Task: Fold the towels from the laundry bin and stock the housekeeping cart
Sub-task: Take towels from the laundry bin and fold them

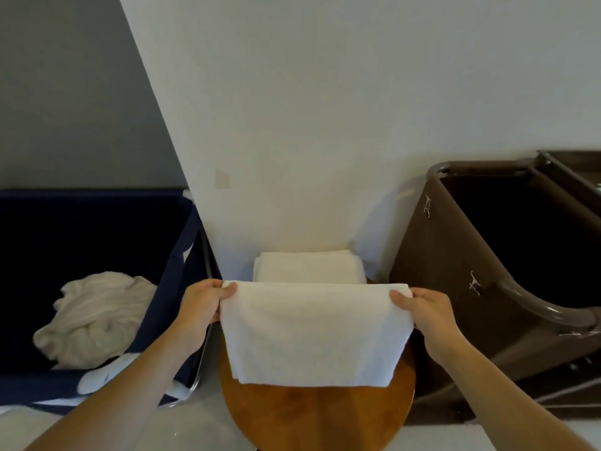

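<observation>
I saw the left hand point(208, 301) and right hand point(419, 309) pinching the towel point(313, 333) corners, its long axis spanning between them above the tabletop point(318, 415).

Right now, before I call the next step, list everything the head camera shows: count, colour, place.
held towel: one, white, folded over and stretched between both hands above the table.
folded towel: one, white, at the table's far edge against the wall.
round table: one, brown wood, centre, under the towels.
laundry bin: one, navy fabric, left of the table.
crumpled linen: one heap, off-white, inside the bin.
brown cart: one, dark brown, right of the table, interior dark.
wall: white, behind the table.
left hand: one, grip pinching the held towel's left top corner.
right hand: one, grip pinching its right top corner.
</observation>
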